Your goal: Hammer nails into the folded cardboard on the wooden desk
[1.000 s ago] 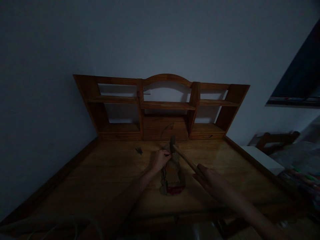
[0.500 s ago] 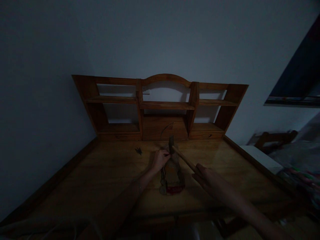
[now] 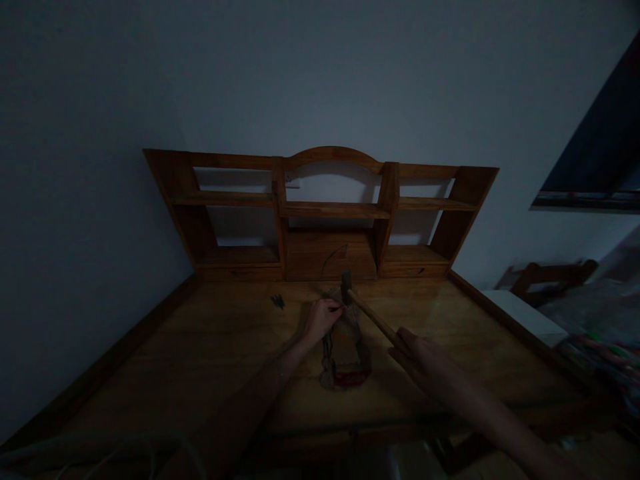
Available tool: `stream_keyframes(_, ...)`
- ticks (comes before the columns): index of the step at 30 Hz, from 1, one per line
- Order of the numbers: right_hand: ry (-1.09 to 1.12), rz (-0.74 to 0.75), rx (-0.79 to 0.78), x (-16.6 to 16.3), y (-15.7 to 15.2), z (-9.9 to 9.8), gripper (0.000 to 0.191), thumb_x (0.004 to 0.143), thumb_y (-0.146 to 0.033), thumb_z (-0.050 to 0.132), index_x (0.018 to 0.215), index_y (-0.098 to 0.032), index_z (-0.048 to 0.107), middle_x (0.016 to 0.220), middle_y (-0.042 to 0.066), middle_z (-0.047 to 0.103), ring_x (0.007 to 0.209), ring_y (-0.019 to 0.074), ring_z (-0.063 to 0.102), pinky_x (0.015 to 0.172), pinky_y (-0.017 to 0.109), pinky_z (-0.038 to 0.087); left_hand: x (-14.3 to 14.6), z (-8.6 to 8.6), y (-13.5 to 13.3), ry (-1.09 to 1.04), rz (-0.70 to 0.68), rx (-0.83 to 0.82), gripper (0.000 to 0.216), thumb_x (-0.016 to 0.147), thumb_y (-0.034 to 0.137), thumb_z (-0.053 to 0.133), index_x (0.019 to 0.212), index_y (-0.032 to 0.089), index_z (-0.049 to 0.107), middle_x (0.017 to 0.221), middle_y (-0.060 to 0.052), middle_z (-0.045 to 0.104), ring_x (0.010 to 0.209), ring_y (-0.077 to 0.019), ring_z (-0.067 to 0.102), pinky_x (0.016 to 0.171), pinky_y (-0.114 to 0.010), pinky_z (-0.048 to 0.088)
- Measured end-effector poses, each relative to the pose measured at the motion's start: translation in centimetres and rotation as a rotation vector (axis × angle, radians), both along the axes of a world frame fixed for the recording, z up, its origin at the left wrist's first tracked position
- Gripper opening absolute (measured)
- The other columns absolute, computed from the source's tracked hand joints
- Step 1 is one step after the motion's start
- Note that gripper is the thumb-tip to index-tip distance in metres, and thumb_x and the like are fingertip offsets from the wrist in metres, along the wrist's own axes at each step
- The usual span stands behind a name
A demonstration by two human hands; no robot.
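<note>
Very dim, underexposed, edges warped.

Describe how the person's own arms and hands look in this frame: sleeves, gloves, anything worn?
Both forearms are bare up to the frame's lower edge, with no sleeves visible. The left hand and right hand wear no gloves. The dim light hides any rings, and a faint glint at the left wrist is too unclear to name.

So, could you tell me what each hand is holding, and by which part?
The right hand grips the hammer near its handle's end. The left hand pinches something small, too dark to identify.
</note>
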State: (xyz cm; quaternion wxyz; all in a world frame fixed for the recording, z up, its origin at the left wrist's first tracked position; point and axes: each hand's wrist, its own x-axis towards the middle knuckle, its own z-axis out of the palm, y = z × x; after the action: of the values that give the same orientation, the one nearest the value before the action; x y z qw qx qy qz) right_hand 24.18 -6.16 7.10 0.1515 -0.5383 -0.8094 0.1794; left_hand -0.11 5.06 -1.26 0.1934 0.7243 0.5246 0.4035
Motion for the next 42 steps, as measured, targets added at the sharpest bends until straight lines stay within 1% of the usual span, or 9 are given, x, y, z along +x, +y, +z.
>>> stream_keyframes(4, -0.021, 0.003, 0.003, 0.4, 0.2, -0.6, 0.019, 0.088, -0.036, 0.042, 0.09, -0.019, 0.051, 0.074, 0.009, 0.066, 0.064, 0.0195, 0.062, 0.053, 0.027, 0.033, 0.0, -0.2, 0.1, 0.0, 0.007, 0.012, 0.018, 0.08, 0.017, 0.057, 0.085, 0.018, 0.074, 0.086, -0.003, 0.072, 0.077, -0.0162, 0.064, 0.066, -0.023, 0.043)
stream_keyframes(9, 0.007, 0.028, 0.008, 0.7, 0.3, -1.3, 0.017, 0.087, -0.033, 0.043, 0.092, -0.019, 0.052, 0.076, 0.008, 0.065, 0.067, 0.0189, 0.062, 0.055, 0.027, 0.035, 0.0, 0.1, 0.0, 0.04, 0.015, -0.001, 0.017, 0.078, 0.016, 0.057, 0.081, 0.018, 0.074, 0.083, -0.002, 0.072, 0.074, -0.0158, 0.064, 0.063, -0.023, 0.042)
stream_keyframes(16, 0.02, 0.036, 0.025, 0.3, 0.2, -0.5, 0.016, 0.087, -0.031, 0.043, 0.091, -0.018, 0.051, 0.078, 0.009, 0.066, 0.069, 0.0192, 0.063, 0.055, 0.026, 0.034, 0.0, 0.1, 0.0, 0.02, 0.015, 0.023, 0.016, 0.078, 0.016, 0.058, 0.082, 0.018, 0.074, 0.085, -0.002, 0.072, 0.075, -0.0158, 0.064, 0.065, -0.023, 0.042)
stream_keyframes(22, 0.012, 0.01, 0.032, 0.4, 0.5, -0.7, 0.016, 0.088, -0.032, 0.043, 0.091, -0.019, 0.051, 0.076, 0.007, 0.065, 0.067, 0.0183, 0.062, 0.053, 0.025, 0.032, 0.0, -0.3, 0.3, -0.014, -0.01, 0.014, 0.017, 0.081, 0.021, 0.057, 0.085, 0.019, 0.074, 0.087, -0.003, 0.072, 0.079, -0.0159, 0.064, 0.067, -0.023, 0.043)
stream_keyframes(27, 0.001, 0.041, 0.025, 0.4, 0.4, -0.5, 0.016, 0.088, -0.032, 0.042, 0.092, -0.019, 0.051, 0.079, 0.008, 0.065, 0.069, 0.0184, 0.062, 0.056, 0.026, 0.034, -0.1, -0.7, 0.5, 0.004, 0.004, 0.024, 0.017, 0.08, 0.019, 0.058, 0.085, 0.019, 0.074, 0.086, -0.002, 0.071, 0.078, -0.0154, 0.064, 0.066, -0.022, 0.042)
stream_keyframes(30, -0.003, 0.014, 0.012, 0.1, 0.1, 0.0, 0.017, 0.089, -0.033, 0.042, 0.092, -0.019, 0.051, 0.078, 0.009, 0.066, 0.068, 0.0186, 0.063, 0.055, 0.025, 0.034, -0.1, -0.5, 0.3, 0.007, 0.001, 0.019, 0.018, 0.081, 0.02, 0.057, 0.085, 0.019, 0.074, 0.084, -0.003, 0.071, 0.076, -0.0152, 0.063, 0.065, -0.022, 0.042)
stream_keyframes(33, -0.018, 0.021, 0.026, -0.1, 0.0, 0.3, 0.017, 0.088, -0.032, 0.043, 0.093, -0.018, 0.051, 0.078, 0.009, 0.066, 0.069, 0.0189, 0.063, 0.055, 0.025, 0.033, -0.1, -0.1, 0.1, 0.032, -0.001, 0.021, 0.018, 0.081, 0.021, 0.057, 0.085, 0.018, 0.074, 0.083, -0.003, 0.071, 0.074, -0.0153, 0.063, 0.064, -0.022, 0.041)
stream_keyframes(37, -0.013, 0.034, 0.016, 0.0, 0.0, 0.2, 0.016, 0.088, -0.031, 0.043, 0.092, -0.018, 0.052, 0.078, 0.008, 0.066, 0.067, 0.0179, 0.062, 0.054, 0.025, 0.033, 0.0, 0.1, 0.1, 0.047, 0.011, 0.011, 0.017, 0.079, 0.018, 0.058, 0.083, 0.017, 0.074, 0.083, -0.003, 0.071, 0.076, -0.0154, 0.063, 0.065, -0.022, 0.041)
stream_keyframes(42, -0.052, 0.02, 0.057, 0.0, -0.1, 0.0, 0.018, 0.088, -0.03, 0.043, 0.096, -0.017, 0.053, 0.079, 0.009, 0.066, 0.069, 0.0184, 0.062, 0.055, 0.025, 0.032, -0.1, -0.3, 0.4, 0.054, 0.009, 0.024, 0.017, 0.08, 0.021, 0.058, 0.084, 0.017, 0.074, 0.083, -0.004, 0.071, 0.075, -0.016, 0.063, 0.064, -0.022, 0.042)
